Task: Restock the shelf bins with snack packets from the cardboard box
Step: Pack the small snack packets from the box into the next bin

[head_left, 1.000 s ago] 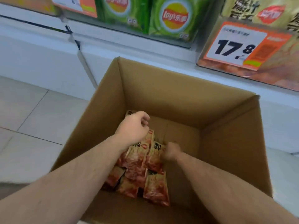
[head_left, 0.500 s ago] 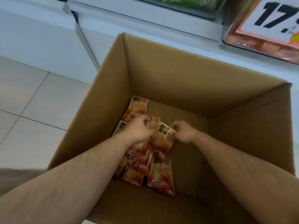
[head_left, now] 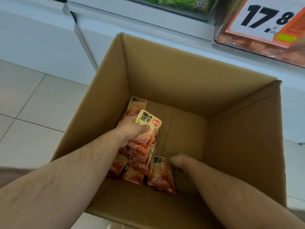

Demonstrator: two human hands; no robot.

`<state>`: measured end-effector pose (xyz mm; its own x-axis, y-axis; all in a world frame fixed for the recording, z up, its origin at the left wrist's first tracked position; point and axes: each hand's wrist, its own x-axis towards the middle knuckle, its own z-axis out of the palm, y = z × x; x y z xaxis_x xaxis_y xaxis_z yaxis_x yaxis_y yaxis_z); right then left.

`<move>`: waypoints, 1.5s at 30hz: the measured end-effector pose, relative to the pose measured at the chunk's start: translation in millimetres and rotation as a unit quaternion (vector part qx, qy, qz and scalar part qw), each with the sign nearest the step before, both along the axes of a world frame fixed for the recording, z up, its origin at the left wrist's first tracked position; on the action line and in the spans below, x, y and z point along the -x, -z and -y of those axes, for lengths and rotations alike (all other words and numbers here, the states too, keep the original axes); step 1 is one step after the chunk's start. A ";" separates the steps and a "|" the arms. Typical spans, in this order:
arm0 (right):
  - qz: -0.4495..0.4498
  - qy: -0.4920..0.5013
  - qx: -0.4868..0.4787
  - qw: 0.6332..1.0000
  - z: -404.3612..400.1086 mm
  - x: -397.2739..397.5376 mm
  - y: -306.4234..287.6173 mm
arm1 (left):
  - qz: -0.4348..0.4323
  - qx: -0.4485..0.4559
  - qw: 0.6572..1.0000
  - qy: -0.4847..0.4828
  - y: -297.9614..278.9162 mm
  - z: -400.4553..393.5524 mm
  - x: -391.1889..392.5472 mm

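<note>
Left hand [head_left: 132,131] grips bunched orange-yellow foil snack packets [head_left: 145,129] for one lift; right hand [head_left: 179,162] pinches another packet [head_left: 160,175] inside brown cardboard box [head_left: 181,66].

The cardboard box [head_left: 189,76] is plain brown corrugated board, matt and slightly fibrous, with creased flaps. The snack packets [head_left: 145,156] inside it are glossy plastic film (crinkled, catching the light on their orange and yellow print). The floor [head_left: 24,100] is pale smooth tile with a faint sheen. The shelf edge [head_left: 148,22] looks like smooth white painted metal, and the price card [head_left: 264,19] is glossy printed paper.
</note>
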<state>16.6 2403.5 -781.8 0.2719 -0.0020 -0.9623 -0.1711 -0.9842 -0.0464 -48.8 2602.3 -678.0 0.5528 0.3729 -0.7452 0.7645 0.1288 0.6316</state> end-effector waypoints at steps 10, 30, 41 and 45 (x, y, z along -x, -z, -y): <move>0.062 0.071 -0.017 0.995 -14.3 17.1 32.8 | -0.021 -0.004 1.000 -0.002 13.0 -0.1 -2.3; 0.143 0.121 -0.334 0.924 4.0 -79.3 -264.1 | 0.182 0.163 0.962 -0.122 -94.6 58.3 -44.8; 0.335 0.116 -0.429 0.831 4.9 -71.4 -335.9 | 0.350 0.081 0.933 -0.017 -178.7 80.9 -53.1; 0.346 0.095 -0.435 0.826 8.1 -75.8 -364.0 | 0.396 0.062 0.916 -0.023 -205.7 80.8 -60.7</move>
<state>92.4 2395.4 -417.7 0.8318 0.5022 -0.2364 0.0455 -0.4863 -0.8726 11.9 2521.5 -472.3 0.9241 0.3491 -0.1557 0.0646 0.2588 0.9638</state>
